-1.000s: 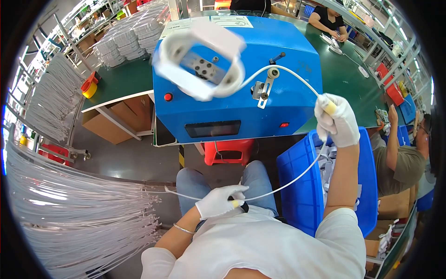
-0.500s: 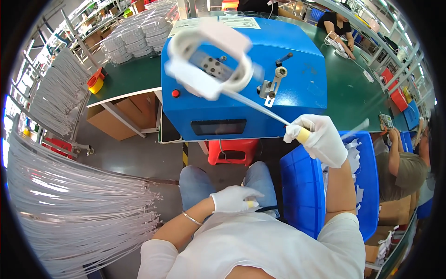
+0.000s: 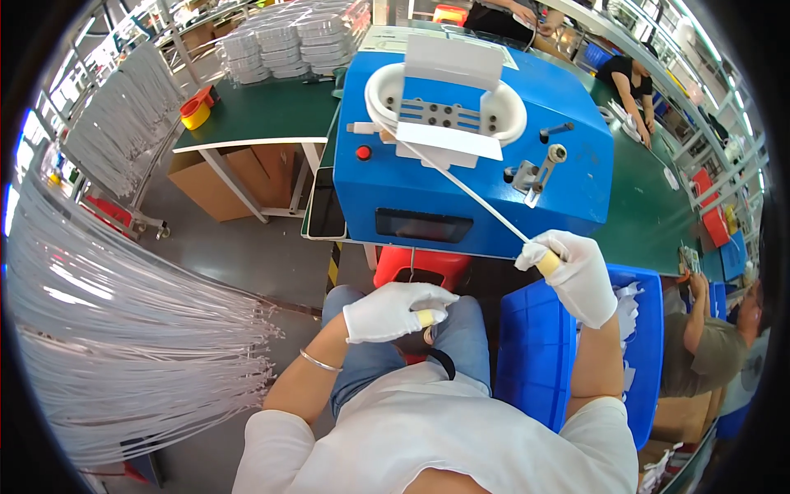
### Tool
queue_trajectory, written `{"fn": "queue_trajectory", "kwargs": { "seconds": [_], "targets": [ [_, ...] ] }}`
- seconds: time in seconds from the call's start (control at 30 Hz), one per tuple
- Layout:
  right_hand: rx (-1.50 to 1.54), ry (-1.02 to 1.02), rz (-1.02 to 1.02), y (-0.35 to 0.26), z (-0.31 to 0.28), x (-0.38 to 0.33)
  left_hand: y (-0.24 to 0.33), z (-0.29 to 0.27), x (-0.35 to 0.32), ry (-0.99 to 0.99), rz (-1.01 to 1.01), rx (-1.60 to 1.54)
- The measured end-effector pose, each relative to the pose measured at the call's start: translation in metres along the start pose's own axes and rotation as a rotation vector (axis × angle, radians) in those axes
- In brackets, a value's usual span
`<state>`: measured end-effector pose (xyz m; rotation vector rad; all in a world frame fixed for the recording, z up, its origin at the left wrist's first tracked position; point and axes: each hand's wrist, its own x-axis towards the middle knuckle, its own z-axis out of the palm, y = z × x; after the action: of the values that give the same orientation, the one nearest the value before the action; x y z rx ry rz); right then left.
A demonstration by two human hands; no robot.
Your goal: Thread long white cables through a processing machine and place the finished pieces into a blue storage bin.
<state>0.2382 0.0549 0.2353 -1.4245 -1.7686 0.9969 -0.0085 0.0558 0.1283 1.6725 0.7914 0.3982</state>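
A white cable lies wound in an oval coil [image 3: 514,111] on the front of a blue winding machine [image 3: 362,193]. White card-like flaps [image 3: 453,59] stand above and below the coil's middle. One plug end [image 3: 362,128] pokes out at its left. From the coil a straight length of cable [image 3: 481,202] slants down to my right hand [image 3: 576,280], whose gloved fingers are closed round it. My left hand [image 3: 395,313], gloved with yellow tape on the thumb, hovers over my lap, fingers stretched out and holding nothing.
A blue bin [image 3: 535,346] with white pieces stands under my right arm. Many white cables [image 3: 140,329] hang at the left. A yellow tape roll [image 3: 195,114] and stacked clear trays [image 3: 288,41] sit on the green table [image 3: 271,115]. Co-workers are at the far right.
The coil and flaps, blurred by turning before, now look still. My left hand has risen from my lap toward the machine. My right hand keeps its hold on the cable; the view has shifted.
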Motion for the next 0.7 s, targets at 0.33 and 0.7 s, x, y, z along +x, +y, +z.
{"fn": "queue_trajectory", "kwargs": {
  "seconds": [0.33, 0.7],
  "targets": [
    [-0.169, -0.035, -0.118, 0.006, -0.017, 0.003, 0.059, -0.075, -0.024, 0.555, 0.120, -0.239],
    [-0.098, -0.092, -0.331, 0.005, 0.061, 0.007, 0.078, -0.130, 0.014, 0.330, 0.741, -1.426]
  ]
}}
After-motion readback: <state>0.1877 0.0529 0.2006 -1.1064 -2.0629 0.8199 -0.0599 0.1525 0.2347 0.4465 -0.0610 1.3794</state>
